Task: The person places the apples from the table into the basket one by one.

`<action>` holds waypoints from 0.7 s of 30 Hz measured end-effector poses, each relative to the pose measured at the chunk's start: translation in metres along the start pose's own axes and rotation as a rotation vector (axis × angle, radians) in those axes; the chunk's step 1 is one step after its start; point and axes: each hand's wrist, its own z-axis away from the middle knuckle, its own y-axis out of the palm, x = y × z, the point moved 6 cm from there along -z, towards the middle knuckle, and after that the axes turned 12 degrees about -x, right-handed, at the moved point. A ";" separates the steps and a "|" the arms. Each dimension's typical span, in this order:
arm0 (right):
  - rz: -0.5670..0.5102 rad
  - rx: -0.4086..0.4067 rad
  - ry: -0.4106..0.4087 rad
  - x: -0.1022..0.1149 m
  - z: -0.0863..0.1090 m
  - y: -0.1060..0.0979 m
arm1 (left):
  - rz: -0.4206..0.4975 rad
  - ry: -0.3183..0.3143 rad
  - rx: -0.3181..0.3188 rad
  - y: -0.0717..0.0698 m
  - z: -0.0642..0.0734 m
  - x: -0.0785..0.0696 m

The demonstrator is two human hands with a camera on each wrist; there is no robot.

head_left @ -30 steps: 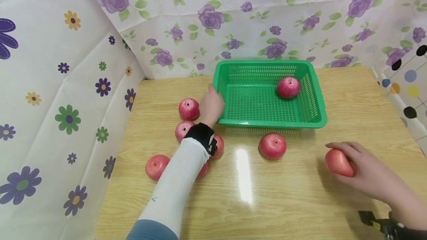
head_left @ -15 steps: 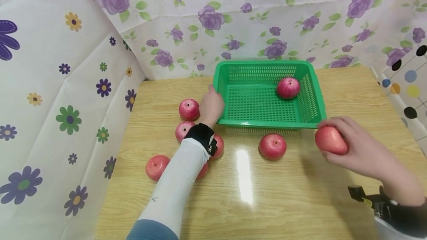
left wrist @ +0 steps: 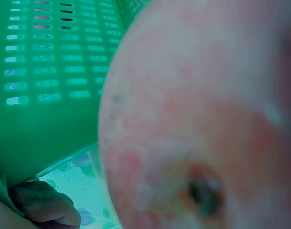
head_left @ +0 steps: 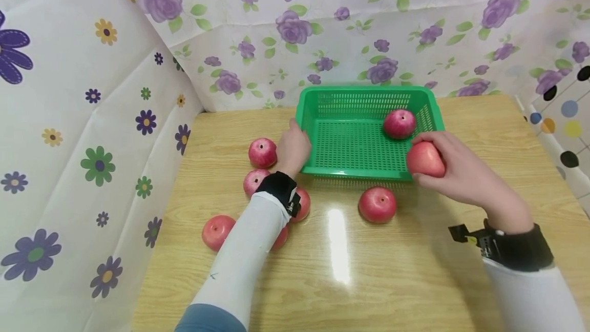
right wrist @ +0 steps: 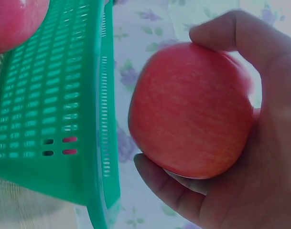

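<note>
A green plastic basket [head_left: 350,173] stands at the back of the wooden table. My left hand [head_left: 293,148] grips its left rim; in the left wrist view the curled fingers [left wrist: 45,205] show under the rim. My right hand [head_left: 454,173] holds a red apple [head_left: 425,160] between thumb and fingers, overlapping the basket's front right corner in the head view. The right wrist view shows that held apple [right wrist: 190,112] beside the basket rim [right wrist: 95,119]. Inside the basket, toward the right, lies a darker apple [head_left: 399,124].
One apple [head_left: 377,205] sits in front of the basket. Several more lie around the left forearm, including a dark one [head_left: 262,152] by the left hand and a paler one [head_left: 218,232] nearer the front. Flowered sheets [head_left: 295,29] hang behind and to the left.
The right hand has carried its apple left and away from me, from the table's right side to the basket's front right corner. My left hand has stayed on the rim.
</note>
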 end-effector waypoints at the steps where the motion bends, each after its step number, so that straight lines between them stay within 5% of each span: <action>1: -0.004 0.002 -0.003 -0.001 -0.005 0.002 | 0.000 0.001 0.000 0.000 0.000 0.000; 11: 0.102 0.129 0.045 -0.020 -0.038 0.028 | -0.005 0.009 -0.004 0.001 0.000 0.000; 21: 0.225 0.247 -0.032 -0.030 -0.052 0.051 | -0.014 0.010 -0.007 0.001 0.000 0.000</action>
